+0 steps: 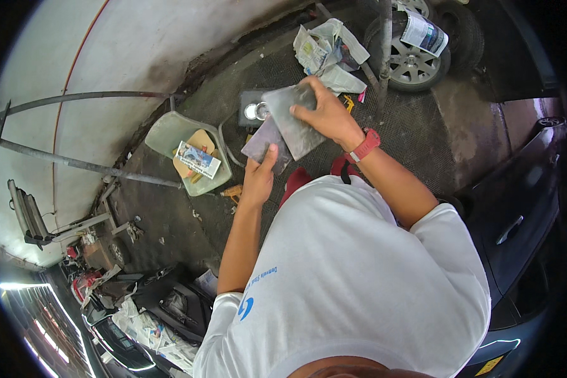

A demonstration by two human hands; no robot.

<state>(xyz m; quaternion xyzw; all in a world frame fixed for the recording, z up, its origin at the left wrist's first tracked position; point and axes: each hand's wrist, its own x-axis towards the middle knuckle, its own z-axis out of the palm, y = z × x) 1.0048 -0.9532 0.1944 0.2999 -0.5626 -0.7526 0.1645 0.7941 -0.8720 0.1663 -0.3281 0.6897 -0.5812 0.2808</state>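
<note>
My right hand [334, 116] holds a thin, smooth grey rectangular plate [291, 126], with the thumb on its upper face. In my left hand [259, 181] is a second flat plate [263, 142], purplish-grey, pinched at its near edge with the thumb on top. The grey plate partly overlaps the purplish one, and whether they touch I cannot tell. Just beyond them, small round silvery tins or lids [252, 111] lie on a dark flat surface [246, 99]. The fingers beneath both plates are hidden.
To the left stands a pale plastic chair [162, 131] carrying cardboard and a printed packet [198, 159]. A yellow tool [232, 192] lies beside it. Crumpled newspaper [321, 50], a metal post [385, 57] and wheels [416, 66] are ahead. A dark car [516, 208] stands right.
</note>
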